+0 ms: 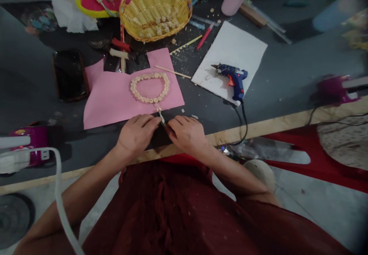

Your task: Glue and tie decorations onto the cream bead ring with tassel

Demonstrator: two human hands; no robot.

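A loop of pale cream beads or small flowers (135, 90) lies on a pink paper sheet (106, 105). From its lower edge a short strand with a bead or two runs down to a pale green-white tassel-like piece (162, 118). My left hand (138, 132) is closed, its fingertips pinching that piece from the left. My right hand (186, 132) is closed on the same piece from the right, fingers curled. Both hands rest near the table's front edge. The lower end of the piece is hidden between my fingers.
Behind the loop stands a yellow wicker basket (155, 10) with small pale pieces. A blue glue gun (234, 77) lies on a white board (221, 44), its cord hanging over the edge. Pliers (120, 52), a phone (70, 75), a thin stick (172, 72) and purple power sockets (37, 147) lie around.
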